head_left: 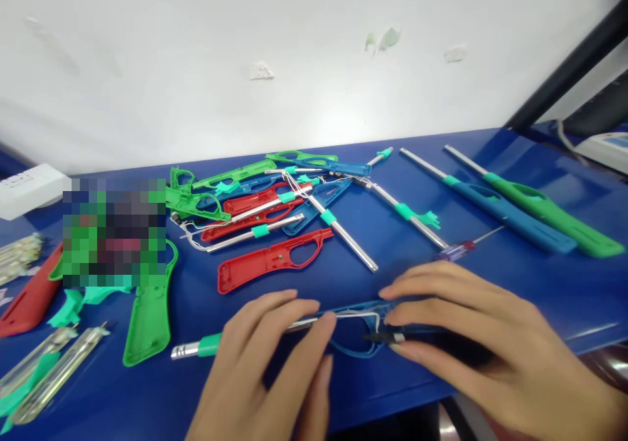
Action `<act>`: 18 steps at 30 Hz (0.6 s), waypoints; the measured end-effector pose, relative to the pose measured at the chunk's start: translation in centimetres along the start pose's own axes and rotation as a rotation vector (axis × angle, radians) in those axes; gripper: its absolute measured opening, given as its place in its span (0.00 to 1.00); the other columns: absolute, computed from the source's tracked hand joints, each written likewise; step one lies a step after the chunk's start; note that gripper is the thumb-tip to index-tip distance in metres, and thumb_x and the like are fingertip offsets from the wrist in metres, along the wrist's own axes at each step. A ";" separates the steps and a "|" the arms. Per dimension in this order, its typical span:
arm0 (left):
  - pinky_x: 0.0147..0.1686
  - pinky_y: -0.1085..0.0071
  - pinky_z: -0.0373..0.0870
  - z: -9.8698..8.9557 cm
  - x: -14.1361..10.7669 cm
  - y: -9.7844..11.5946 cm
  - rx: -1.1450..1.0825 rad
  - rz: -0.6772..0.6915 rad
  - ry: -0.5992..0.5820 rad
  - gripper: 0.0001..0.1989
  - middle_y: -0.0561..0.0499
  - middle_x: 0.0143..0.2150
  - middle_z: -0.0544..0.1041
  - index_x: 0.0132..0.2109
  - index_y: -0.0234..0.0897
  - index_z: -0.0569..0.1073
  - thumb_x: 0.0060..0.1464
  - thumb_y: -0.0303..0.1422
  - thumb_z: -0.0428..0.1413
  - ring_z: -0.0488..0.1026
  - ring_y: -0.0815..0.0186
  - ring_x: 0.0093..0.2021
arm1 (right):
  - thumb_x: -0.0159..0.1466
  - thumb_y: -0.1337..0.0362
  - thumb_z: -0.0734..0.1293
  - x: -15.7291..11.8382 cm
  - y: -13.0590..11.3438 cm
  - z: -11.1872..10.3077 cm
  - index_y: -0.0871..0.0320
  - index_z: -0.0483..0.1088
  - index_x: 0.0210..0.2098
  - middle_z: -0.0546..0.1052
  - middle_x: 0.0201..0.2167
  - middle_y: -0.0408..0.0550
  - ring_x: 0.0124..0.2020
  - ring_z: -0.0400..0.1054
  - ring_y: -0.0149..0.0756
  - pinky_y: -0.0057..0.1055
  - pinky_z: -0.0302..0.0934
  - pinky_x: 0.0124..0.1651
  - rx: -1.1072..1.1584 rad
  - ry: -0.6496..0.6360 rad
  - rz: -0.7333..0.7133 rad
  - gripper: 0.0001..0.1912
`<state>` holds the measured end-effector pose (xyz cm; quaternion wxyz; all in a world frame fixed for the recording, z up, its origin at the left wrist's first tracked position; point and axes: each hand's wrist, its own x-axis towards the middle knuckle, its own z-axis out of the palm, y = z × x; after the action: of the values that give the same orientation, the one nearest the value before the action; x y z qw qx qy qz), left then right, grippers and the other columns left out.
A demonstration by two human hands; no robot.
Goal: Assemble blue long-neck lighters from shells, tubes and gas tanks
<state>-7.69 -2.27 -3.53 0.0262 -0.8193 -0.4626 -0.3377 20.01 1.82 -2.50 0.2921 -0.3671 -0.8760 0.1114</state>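
Low in the head view, my left hand (269,362) is closed around a silver metal tube (184,351) with green tape on it. Under and between both hands lies a blue half-shell of a lighter handle (353,351), with a trigger loop. A thin white wire (360,313) runs from the tube along the shell and bends down towards my right hand. My right hand (481,336) pinches a small black part with a pale end (385,337), probably an igniter, over the shell. Its fingertips also touch the shell, whose right end is hidden behind the hand.
Red handle shells (272,261), green ones (150,320) and taped metal tubes (353,241) lie beyond my hands. Blue (510,218) and green (554,215) assembled lighters are at right, near a screwdriver (458,250). Clear fuel tubes (63,375) lie at left. A white wall (314,101) stands behind.
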 end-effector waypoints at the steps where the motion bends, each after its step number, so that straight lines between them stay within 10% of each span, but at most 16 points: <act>1: 0.61 0.61 0.76 0.4 0.3 0.3 -0.008 0.013 -0.037 0.20 0.48 0.58 0.79 0.61 0.43 0.75 0.66 0.20 0.56 0.75 0.58 0.62 | 0.70 0.63 0.72 0.3 -0.2 0.1 0.47 0.78 0.49 0.85 0.49 0.42 0.52 0.79 0.38 0.35 0.75 0.57 -0.004 0.009 -0.004 0.08; 18: 0.61 0.64 0.77 2.0 0.7 1.1 -0.094 0.018 -0.124 0.14 0.47 0.58 0.78 0.60 0.41 0.74 0.71 0.25 0.55 0.75 0.61 0.60 | 0.75 0.58 0.69 -0.4 -1.1 0.9 0.49 0.78 0.44 0.85 0.45 0.39 0.47 0.80 0.29 0.23 0.73 0.53 0.019 0.097 0.089 0.05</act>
<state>-5.61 -1.69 -4.39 -0.0381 -0.8432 -0.4394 -0.3074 19.05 0.84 -2.95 0.3327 -0.4079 -0.8425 0.1147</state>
